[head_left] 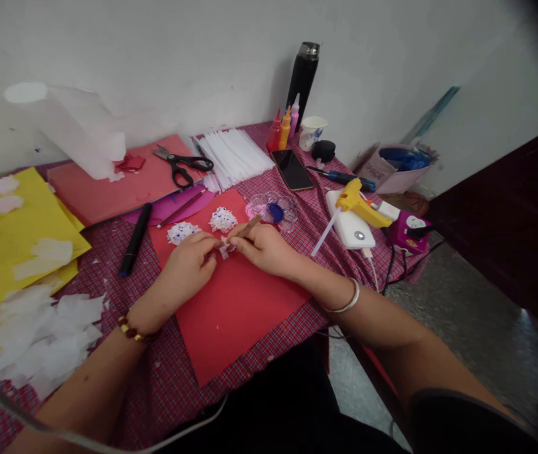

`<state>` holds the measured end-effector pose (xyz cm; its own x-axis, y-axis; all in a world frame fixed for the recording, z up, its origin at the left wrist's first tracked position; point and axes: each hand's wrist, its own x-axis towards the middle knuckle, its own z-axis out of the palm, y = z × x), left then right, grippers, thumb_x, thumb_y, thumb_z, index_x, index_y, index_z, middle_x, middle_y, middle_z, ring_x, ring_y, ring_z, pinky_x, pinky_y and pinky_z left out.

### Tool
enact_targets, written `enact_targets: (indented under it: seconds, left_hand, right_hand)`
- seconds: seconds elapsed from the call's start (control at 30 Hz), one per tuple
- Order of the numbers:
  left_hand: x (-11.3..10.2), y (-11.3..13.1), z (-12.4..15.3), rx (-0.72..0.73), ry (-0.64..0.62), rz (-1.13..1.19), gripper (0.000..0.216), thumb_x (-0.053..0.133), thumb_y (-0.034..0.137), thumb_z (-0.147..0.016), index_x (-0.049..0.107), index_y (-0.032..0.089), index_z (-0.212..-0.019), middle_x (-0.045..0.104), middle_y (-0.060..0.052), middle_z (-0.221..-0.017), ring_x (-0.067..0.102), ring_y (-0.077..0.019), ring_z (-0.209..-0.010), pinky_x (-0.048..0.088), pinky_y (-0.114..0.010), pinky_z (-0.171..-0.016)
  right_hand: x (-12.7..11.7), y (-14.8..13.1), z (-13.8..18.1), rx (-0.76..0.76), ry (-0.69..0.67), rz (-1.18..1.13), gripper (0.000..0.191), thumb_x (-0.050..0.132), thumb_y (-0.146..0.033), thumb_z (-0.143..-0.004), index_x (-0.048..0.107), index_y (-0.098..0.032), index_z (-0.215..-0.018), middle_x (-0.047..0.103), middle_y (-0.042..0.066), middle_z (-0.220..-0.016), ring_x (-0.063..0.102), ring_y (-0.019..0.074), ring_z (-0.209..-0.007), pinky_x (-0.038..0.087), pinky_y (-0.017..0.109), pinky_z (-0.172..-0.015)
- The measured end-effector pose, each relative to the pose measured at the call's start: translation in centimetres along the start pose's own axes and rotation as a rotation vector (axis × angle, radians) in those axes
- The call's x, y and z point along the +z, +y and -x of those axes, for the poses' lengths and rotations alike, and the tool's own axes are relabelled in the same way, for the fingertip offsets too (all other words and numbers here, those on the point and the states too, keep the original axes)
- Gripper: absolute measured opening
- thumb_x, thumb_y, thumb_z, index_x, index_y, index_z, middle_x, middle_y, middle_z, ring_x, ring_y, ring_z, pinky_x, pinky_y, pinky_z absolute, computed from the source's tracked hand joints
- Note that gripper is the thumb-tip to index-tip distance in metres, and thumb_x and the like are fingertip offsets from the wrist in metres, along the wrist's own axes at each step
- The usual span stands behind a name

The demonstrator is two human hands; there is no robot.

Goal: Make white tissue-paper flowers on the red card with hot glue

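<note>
My left hand (193, 258) is closed in a pinch at a small crumpled piece of white tissue paper (225, 250). The fingertips of my right hand (265, 247) meet it from the other side, and a flat brown stick (250, 226) rises from between that hand's fingers. The stick's lower end is hidden. Both hands are over the red paper sheet (231, 321). Just beyond them on the sheet lie two fluffy white rounds with blue specks, one on the left (182, 232) and another on the right (223, 219). A clear flower-shaped palette (289, 217) holds dark blue paint behind my right hand.
White tissue squares (55, 334) and yellow paper (23, 239) lie at left. A black marker (135, 239), scissors (183, 165), white sticks (235, 154) and a phone (292, 170) lie farther back. At right are a yellow glue gun (361, 205), white power bank (351, 227) and purple power adapter (408, 233).
</note>
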<state>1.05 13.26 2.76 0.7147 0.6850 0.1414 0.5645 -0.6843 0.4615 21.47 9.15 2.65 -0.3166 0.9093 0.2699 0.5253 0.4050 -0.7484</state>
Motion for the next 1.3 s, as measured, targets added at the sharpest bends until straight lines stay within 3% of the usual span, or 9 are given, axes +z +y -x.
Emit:
enact_targets:
  seconds: [0.37,0.6,0.9,1.07,1.3]
  left_hand:
    - [0.35,-0.41,0.03,0.013,0.029,0.003,0.032,0.043,0.011,-0.083,0.068,0.017,-0.103,0.069,-0.01,-0.103,0.062,-0.0256,-0.1,0.051,-0.043,-0.093]
    - [0.29,-0.31,-0.01,-0.007,0.028,0.005,0.035,0.044,0.012,-0.083,0.07,0.018,-0.105,0.07,-0.009,-0.108,0.063,-0.0248,-0.104,0.051,-0.042,-0.096]
    - [0.34,-0.37,-0.03,-0.009,0.024,0.0,0.034,0.043,0.013,-0.083,0.07,0.018,-0.104,0.07,-0.01,-0.107,0.064,-0.0251,-0.103,0.051,-0.043,-0.095]
    - [0.42,-0.43,0.06,-0.018,0.048,0.044,0.035,0.044,0.013,-0.082,0.069,0.021,-0.105,0.071,-0.007,-0.106,0.064,-0.0242,-0.103,0.051,-0.042,-0.095]
    - [0.33,-0.52,0.05,-0.079,0.048,0.109,0.035,0.046,0.018,-0.081,0.068,0.019,-0.108,0.07,-0.009,-0.105,0.066,-0.0242,-0.098,0.053,-0.041,-0.088]
  right_hand:
    - [-0.14,-0.55,0.11,0.063,-0.038,0.012,0.024,0.048,-0.025,-0.1,0.067,-0.012,-0.094,0.073,0.009,-0.091,0.068,0.0168,-0.086,0.047,0.028,-0.08]
    - [-0.95,-0.09,-0.11,0.059,0.114,0.04,0.024,0.047,-0.026,-0.1,0.067,-0.014,-0.093,0.072,0.007,-0.09,0.065,0.0175,-0.084,0.046,0.029,-0.079]
    - [-0.58,-0.26,-0.24,0.062,0.004,0.04,0.023,0.048,-0.022,-0.099,0.067,-0.013,-0.089,0.074,0.009,-0.096,0.065,0.0159,-0.085,0.045,0.028,-0.08]
    - [-0.77,-0.27,-0.27,0.041,-0.031,0.034,0.023,0.048,-0.02,-0.099,0.066,-0.014,-0.087,0.071,0.007,-0.089,0.064,0.0152,-0.081,0.046,0.028,-0.079]
    - [-0.45,0.02,-0.27,0.045,0.079,-0.025,0.024,0.046,-0.022,-0.1,0.067,-0.013,-0.092,0.073,0.009,-0.098,0.065,0.0167,-0.087,0.047,0.028,-0.081]
